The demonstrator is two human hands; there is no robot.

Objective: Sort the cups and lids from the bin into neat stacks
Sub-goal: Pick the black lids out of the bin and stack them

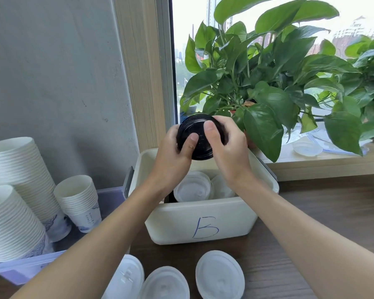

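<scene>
Both hands hold a stack of black lids [200,145] in the air above the white bin [203,214] marked "B". My left hand [173,156] grips its left side with the thumb on the face. My right hand [227,147] grips its right side, thumb also on the face. Inside the bin lie white lids [192,188], partly hidden by my wrists. Three piles of white lids [219,275] sit on the table in front of the bin.
Tall stacks of white paper cups [20,169] stand in a clear tray [20,270] at the left. A leafy potted plant [268,83] fills the windowsill behind the bin. Clear lids [307,148] lie on the sill. The wooden table [322,212] extends right.
</scene>
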